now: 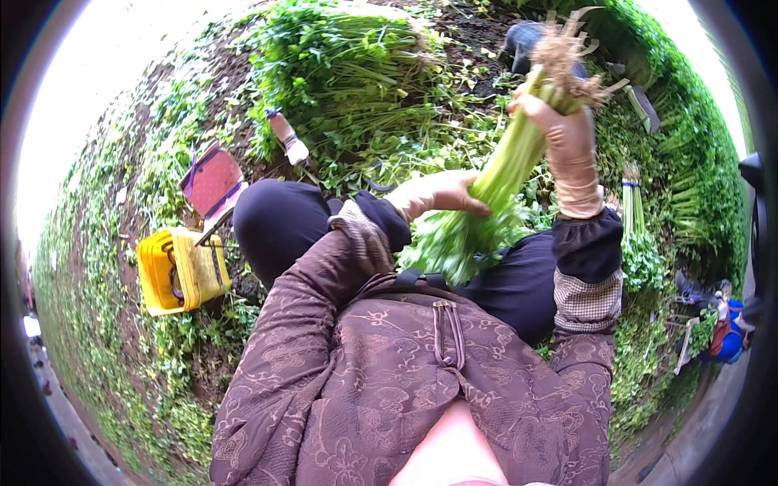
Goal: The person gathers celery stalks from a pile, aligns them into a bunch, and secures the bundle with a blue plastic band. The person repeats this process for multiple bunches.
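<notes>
A bunch of celery [510, 158] slants across the space over my lap, its brown roots up at the far right and its leaves down by my thigh, blurred. My right hand [556, 121], in a pale glove, grips the stalks just below the roots. Lower down, my left hand [447, 193], gloved too, rests against the stalks with the thumb spread; its fingers are partly hidden behind them. A large pile of celery [340, 67] lies on the ground ahead. Tied celery bunches [633, 206] lie beyond my right forearm.
A yellow plastic container [188, 273] and a pink padded object [216, 182] are at the left. A bottle-like object [287, 136] lies near the pile. A curved dark blade-like thing [382, 185] sits among leaves. Another person [723, 334] works at the far right beside standing celery [705, 158].
</notes>
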`<action>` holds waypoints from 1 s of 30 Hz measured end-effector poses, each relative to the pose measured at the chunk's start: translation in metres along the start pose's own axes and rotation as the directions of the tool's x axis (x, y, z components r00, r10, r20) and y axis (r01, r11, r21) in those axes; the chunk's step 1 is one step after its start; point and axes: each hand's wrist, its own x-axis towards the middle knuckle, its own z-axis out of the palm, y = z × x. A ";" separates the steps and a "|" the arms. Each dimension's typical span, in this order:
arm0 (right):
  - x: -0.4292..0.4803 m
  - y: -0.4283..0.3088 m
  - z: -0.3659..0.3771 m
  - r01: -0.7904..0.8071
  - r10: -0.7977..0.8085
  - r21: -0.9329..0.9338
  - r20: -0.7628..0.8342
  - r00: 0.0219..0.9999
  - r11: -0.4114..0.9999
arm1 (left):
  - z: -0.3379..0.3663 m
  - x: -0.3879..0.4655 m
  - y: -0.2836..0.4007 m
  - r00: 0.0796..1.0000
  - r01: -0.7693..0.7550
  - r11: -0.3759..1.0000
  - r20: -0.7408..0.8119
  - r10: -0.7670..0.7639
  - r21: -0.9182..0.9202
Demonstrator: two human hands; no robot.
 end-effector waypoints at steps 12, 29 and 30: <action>0.047 -0.073 0.129 0.630 -0.630 -0.022 -0.027 0.776 0.777 | -0.126 -0.037 0.094 0.132 -0.196 0.743 -0.734 0.667 0.640; 0.042 0.294 0.124 -0.380 0.460 -0.347 0.189 0.867 0.858 | -0.207 -0.255 -0.267 0.536 0.835 0.325 -0.789 -0.300 0.443; 0.049 0.308 0.137 -0.308 0.444 -0.474 0.207 0.872 0.825 | -0.209 -0.256 -0.264 0.579 0.798 0.391 -0.763 -0.289 0.458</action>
